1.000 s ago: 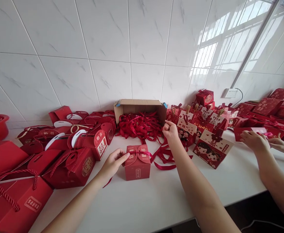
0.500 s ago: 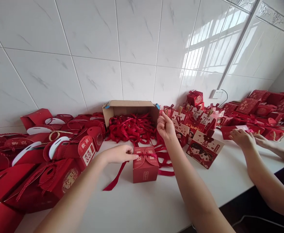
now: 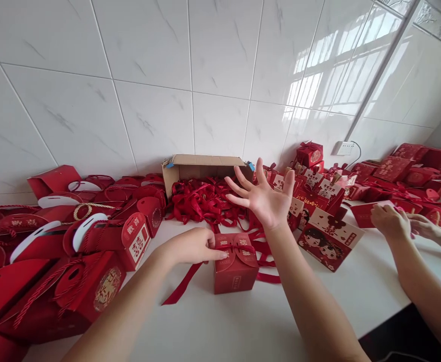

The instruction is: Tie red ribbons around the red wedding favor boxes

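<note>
Head view: my left hand (image 3: 192,245) is clamped on the upper left edge of the small red box (image 3: 235,277), upright on the white table (image 3: 190,327); my right hand (image 3: 267,203) has its fingers spread. Fastening with ribbon (image 3: 184,285) seems in hand, calling for a right-hand pinch next.

Small red box (image 3: 235,277): thin card or stiff paper, smooth, near matt. Ribbon tail (image 3: 183,286) beside it: cloth, satin-like sheen; ribbon heap (image 3: 201,198) behind, same look, crumpled. Carton (image 3: 208,160): plain brown cardboard, matt. Left-hand cord handle (image 3: 47,293): twisted, ridged rope, soft shine. Tabletop (image 3: 190,332): smooth, white, low sheen. Wall tiles (image 3: 152,45): smooth, glossy, window light mirrored at right. Power strip (image 3: 343,148): white, plastic-looking.
</note>
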### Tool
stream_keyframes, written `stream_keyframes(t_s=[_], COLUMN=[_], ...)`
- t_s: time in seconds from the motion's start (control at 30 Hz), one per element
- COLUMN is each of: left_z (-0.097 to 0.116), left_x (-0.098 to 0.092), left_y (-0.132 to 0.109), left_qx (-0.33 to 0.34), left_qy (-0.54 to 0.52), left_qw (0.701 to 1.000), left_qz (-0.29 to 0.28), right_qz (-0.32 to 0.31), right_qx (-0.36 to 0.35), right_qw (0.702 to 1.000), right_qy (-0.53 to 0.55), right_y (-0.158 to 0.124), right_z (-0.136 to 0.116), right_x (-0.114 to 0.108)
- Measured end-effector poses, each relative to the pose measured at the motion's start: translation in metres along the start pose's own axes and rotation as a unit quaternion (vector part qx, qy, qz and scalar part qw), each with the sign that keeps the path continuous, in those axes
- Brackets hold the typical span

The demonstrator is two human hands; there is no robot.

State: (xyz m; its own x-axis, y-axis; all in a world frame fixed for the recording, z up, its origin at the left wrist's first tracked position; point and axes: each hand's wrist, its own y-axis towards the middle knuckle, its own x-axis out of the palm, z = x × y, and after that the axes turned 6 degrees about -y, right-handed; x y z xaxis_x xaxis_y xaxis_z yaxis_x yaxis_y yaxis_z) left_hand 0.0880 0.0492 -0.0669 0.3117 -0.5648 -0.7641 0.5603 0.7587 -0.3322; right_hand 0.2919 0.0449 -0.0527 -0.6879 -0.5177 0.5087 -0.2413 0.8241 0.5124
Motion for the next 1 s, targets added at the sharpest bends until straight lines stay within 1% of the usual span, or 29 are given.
stream_keyframes(t_s=[0.03,0.07,0.1,0.13,0.17,0.2,0.23,0.27,0.3,0.37,0.43,0.5,0.53,0.57,0.63,0.73,0.83,0.9,1.0], left_z=[0.000,0.000,-0.001,-0.002,-0.003,-0.005,-0.006,-0.008,-0.010,-0.013,-0.015,-0.015,-0.014,-0.014,-0.014,-0.016,-0.020,-0.023,-0.025], left_x=[0.002,0.003,0.004,0.004,0.003,0.002,0.000,-0.002,-0.005,-0.009,-0.013,-0.016,-0.017,-0.018,-0.021,-0.025,-0.028,-0.029,-0.030], left_y=[0.001,0.001,0.002,0.002,0.001,0.001,0.000,-0.002,-0.003,-0.008,-0.014,-0.021,-0.024,-0.027,-0.032,-0.037,-0.038,-0.038,-0.036], left_qx=[-0.001,-0.001,-0.002,-0.004,-0.007,-0.011,-0.016,-0.021,-0.027,-0.042,-0.061,-0.074,-0.078,-0.080,-0.085,-0.087,-0.086,-0.085,-0.075], left_qy=[-0.007,-0.012,-0.014,-0.012,-0.008,-0.003,0.004,0.011,0.018,0.035,0.053,0.069,0.076,0.083,0.096,0.102,0.096,0.088,0.072], left_qw=[1.000,1.000,1.000,0.999,0.999,0.999,1.000,1.000,0.999,0.998,0.996,0.994,0.994,0.993,0.992,0.991,0.991,0.992,0.994], left_qz=[-0.009,-0.019,-0.027,-0.032,-0.034,-0.032,-0.025,-0.014,-0.002,0.019,0.030,0.031,0.029,0.027,0.023,0.017,0.018,0.020,0.034], right_qz=[0.000,0.006,0.011,0.014,0.011,0.002,-0.014,-0.032,-0.050,-0.092,-0.171,-0.233,-0.246,-0.240,-0.201,-0.160,-0.144,-0.136,-0.125], right_qx=[0.014,0.037,0.073,0.120,0.173,0.223,0.265,0.299,0.328,0.357,0.375,0.371,0.367,0.360,0.336,0.283,0.245,0.262,0.322], right_qw=[0.999,0.994,0.975,0.935,0.872,0.798,0.731,0.685,0.664,0.653,0.636,0.627,0.628,0.633,0.644,0.637,0.628,0.613,0.578], right_qy=[-0.039,-0.105,-0.209,-0.335,-0.459,-0.560,-0.628,-0.663,-0.670,-0.662,-0.653,-0.644,-0.641,-0.642,-0.657,-0.699,-0.724,-0.733,-0.739], right_y=[-0.001,-0.002,-0.003,-0.005,-0.006,-0.007,-0.008,-0.008,-0.008,-0.008,-0.007,-0.006,-0.006,-0.005,-0.005,-0.007,-0.011,-0.013,-0.015], right_z=[-0.004,-0.007,-0.011,-0.015,-0.018,-0.020,-0.021,-0.020,-0.018,-0.010,0.004,0.018,0.025,0.030,0.037,0.035,0.027,0.023,0.020], right_x=[0.001,0.000,-0.001,-0.004,-0.007,-0.009,-0.012,-0.014,-0.014,-0.011,-0.004,0.003,0.006,0.008,0.011,0.014,0.020,0.022,0.020])
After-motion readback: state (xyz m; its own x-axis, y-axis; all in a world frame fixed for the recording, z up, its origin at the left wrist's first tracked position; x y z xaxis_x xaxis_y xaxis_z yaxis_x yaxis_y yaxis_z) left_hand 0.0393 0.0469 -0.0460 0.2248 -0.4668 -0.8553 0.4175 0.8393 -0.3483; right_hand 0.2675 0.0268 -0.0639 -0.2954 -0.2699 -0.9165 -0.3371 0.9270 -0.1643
